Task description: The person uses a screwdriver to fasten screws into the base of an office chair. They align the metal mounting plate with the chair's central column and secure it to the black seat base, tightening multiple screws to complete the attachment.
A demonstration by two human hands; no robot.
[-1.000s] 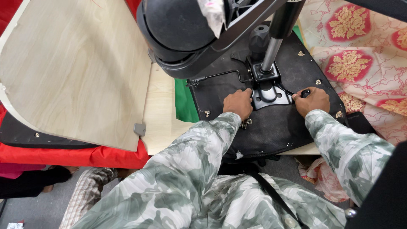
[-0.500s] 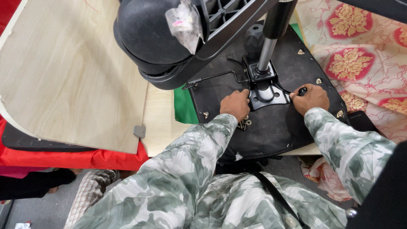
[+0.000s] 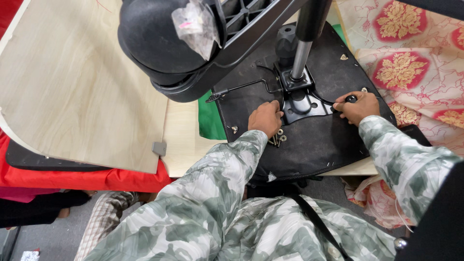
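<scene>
An upturned black chair seat [image 3: 319,145] lies on the work surface with a black metal mechanism plate [image 3: 302,101] and a chrome gas cylinder [image 3: 302,53] standing on it. My left hand [image 3: 265,117] rests on the plate's left edge, fingers curled against it. My right hand [image 3: 356,106] is closed around a black knob lever at the plate's right side. Several loose screws [image 3: 278,138] lie on the seat just under my left hand. A thin black lever rod [image 3: 237,89] sticks out to the left.
A black wheeled chair base with a plastic bag [image 3: 193,21] looms overhead. A pale wooden board [image 3: 72,87] lies to the left over red cloth [image 3: 72,179]. A green sheet [image 3: 209,121] and floral fabric [image 3: 411,67] flank the seat.
The view has shifted; the chair base now covers more of the top. My left hand has slid slightly down along the plate edge. My right hand stays on the knob lever.
</scene>
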